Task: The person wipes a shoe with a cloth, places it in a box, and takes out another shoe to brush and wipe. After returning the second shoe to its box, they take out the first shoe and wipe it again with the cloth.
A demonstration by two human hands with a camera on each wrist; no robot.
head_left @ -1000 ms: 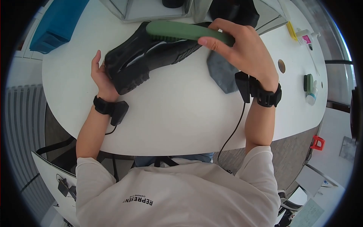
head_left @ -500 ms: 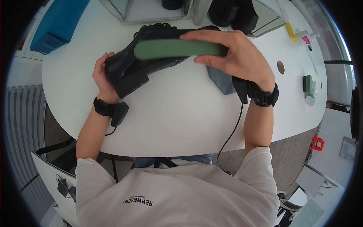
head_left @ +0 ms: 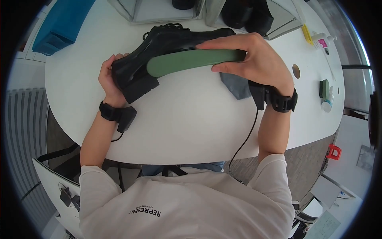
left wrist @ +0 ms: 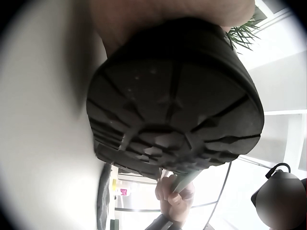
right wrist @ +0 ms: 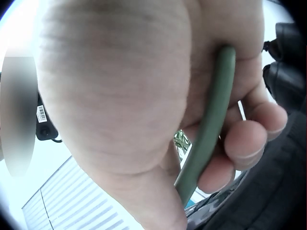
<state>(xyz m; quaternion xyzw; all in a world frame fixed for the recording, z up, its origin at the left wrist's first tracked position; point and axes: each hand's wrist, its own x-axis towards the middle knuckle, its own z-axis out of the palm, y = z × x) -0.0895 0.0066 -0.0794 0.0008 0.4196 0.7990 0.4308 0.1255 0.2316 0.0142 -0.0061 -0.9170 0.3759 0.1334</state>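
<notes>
A black laced shoe (head_left: pixel 167 42) lies tilted on its side, heel toward the left, toe to the right. My left hand (head_left: pixel 111 83) grips its heel end; in the left wrist view the treaded heel (left wrist: pixel 172 105) fills the middle. My right hand (head_left: pixel 258 59) holds a green brush (head_left: pixel 179 61) by its handle, thumb below and fingers above, with the brush head against the side of the shoe near the sole. The brush's bristles are hidden. In the right wrist view the green handle (right wrist: pixel 211 120) runs between thumb and curled fingers.
A grey cloth (head_left: pixel 236 85) lies on the white table (head_left: pixel 191 123) under the right wrist. Behind stand boxes with dark shoes (head_left: pixel 246 18) and a blue container (head_left: pixel 59 30) at the back left. A small green brush (head_left: pixel 324 89) and bottles (head_left: pixel 327 104) sit at the right.
The green brush has moved down from the shoe's upper side to its lower side near the sole. The shoe has rolled so its laces show, and the left hand's fingers have closed round the heel.
</notes>
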